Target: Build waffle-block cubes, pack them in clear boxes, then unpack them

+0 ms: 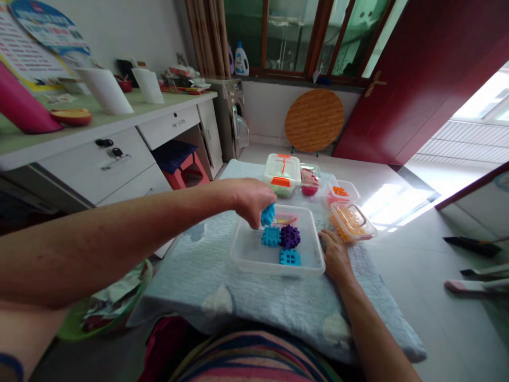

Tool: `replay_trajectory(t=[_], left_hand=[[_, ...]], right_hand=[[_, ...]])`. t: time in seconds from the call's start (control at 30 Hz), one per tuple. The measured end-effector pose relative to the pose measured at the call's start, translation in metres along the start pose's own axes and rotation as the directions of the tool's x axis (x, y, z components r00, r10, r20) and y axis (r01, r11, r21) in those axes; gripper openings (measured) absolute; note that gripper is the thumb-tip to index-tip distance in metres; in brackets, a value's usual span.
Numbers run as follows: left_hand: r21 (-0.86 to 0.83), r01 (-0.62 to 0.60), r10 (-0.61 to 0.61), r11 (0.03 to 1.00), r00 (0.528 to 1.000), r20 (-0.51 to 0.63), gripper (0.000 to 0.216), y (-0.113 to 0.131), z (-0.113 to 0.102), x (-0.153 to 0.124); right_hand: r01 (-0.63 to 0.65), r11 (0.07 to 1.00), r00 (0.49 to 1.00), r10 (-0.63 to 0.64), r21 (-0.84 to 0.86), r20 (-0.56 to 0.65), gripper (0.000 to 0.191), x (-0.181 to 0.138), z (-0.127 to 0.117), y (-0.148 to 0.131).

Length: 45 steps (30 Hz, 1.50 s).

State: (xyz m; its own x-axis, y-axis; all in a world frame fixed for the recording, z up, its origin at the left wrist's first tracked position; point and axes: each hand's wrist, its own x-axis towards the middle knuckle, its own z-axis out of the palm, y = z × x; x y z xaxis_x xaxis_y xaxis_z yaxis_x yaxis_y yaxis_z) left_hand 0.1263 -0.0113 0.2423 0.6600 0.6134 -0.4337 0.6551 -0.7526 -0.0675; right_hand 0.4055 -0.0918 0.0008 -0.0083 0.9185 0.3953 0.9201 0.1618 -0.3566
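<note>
My left hand (256,201) reaches over a clear plastic box (250,262) and is closed on a blue toothed building block (268,215). Inside the box lie another blue block (271,236), a purple block (290,236) touching it, and a lower blue block (290,258). A pinkish printed label (285,219) shows near the box's far wall. Against the box's right side rests my right hand (334,253), fingers loosely extended and holding nothing that I can see.
Beyond the box stand a lidded container (281,171) with orange clips, a tub of red pieces (309,181), a tub with orange pieces (340,191) and a lidded orange-filled box (352,222). A blue-grey cloth (191,286) covers the table. A green basin (79,322) sits on the floor left.
</note>
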Motion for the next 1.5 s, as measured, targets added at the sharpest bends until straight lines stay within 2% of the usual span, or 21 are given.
replay_trajectory(t=[0.1, 0.17, 0.27, 0.4, 0.57, 0.77, 1.0, 1.1, 1.2, 1.33, 1.5], left_hand=[[-0.075, -0.153, 0.154, 0.985, 0.988, 0.007, 0.039, 0.034, 0.017, -0.002], [-0.100, -0.211, 0.214, 0.972, 0.977, 0.020, 0.039, 0.046, 0.031, 0.004], [-0.057, -0.189, 0.193, 0.980, 0.979, 0.063, 0.043, 0.049, 0.050, 0.019], [-0.046, -0.159, 0.162, 0.986, 0.985, 0.066, 0.057, 0.043, 0.062, 0.031], [-0.023, -0.143, 0.145, 0.989, 0.977, 0.157, 0.030, 0.051, 0.072, 0.033], [-0.072, -0.160, 0.168, 0.985, 0.977, 0.130, 0.028, 0.059, 0.079, 0.033], [-0.102, -0.127, 0.139, 0.987, 0.983, 0.118, 0.040, 0.049, 0.075, 0.029], [-0.112, -0.116, 0.128, 0.987, 0.986, 0.108, 0.029, 0.041, 0.073, 0.027], [-0.084, -0.120, 0.134, 0.989, 0.976, 0.173, 0.019, 0.036, 0.072, 0.023], [-0.038, -0.193, 0.195, 0.981, 0.932, 0.305, 0.028, 0.038, 0.074, 0.022], [-0.176, -0.240, 0.287, 0.955, 0.899, 0.330, 0.028, 0.044, 0.084, 0.029]], right_hand=[[0.000, 1.000, 1.000, 0.000, 0.016, -0.014, 0.035, 0.000, 0.000, -0.001], [0.000, 1.000, 1.000, 0.000, 0.019, -0.012, 0.036, -0.001, -0.001, -0.002], [0.006, 1.000, 1.000, -0.005, 0.025, -0.015, 0.036, -0.001, -0.002, -0.002], [0.010, 0.999, 0.999, -0.008, 0.037, -0.036, 0.034, -0.001, -0.001, 0.000], [0.001, 0.999, 1.000, 0.000, 0.052, -0.016, 0.035, -0.001, 0.000, 0.002], [0.003, 0.999, 1.000, -0.003, 0.047, -0.001, 0.035, -0.001, -0.001, 0.001], [0.003, 0.999, 1.000, -0.003, 0.049, -0.017, 0.034, -0.001, -0.002, -0.001], [0.002, 0.999, 1.000, -0.002, 0.046, -0.003, 0.035, -0.001, -0.003, -0.001], [-0.005, 0.999, 1.000, 0.004, 0.041, 0.010, 0.036, -0.002, -0.003, -0.001], [-0.001, 0.999, 1.000, 0.001, 0.040, 0.010, 0.036, -0.002, -0.002, -0.001], [0.000, 0.999, 1.000, 0.000, 0.038, -0.002, 0.035, -0.002, -0.003, -0.002]])
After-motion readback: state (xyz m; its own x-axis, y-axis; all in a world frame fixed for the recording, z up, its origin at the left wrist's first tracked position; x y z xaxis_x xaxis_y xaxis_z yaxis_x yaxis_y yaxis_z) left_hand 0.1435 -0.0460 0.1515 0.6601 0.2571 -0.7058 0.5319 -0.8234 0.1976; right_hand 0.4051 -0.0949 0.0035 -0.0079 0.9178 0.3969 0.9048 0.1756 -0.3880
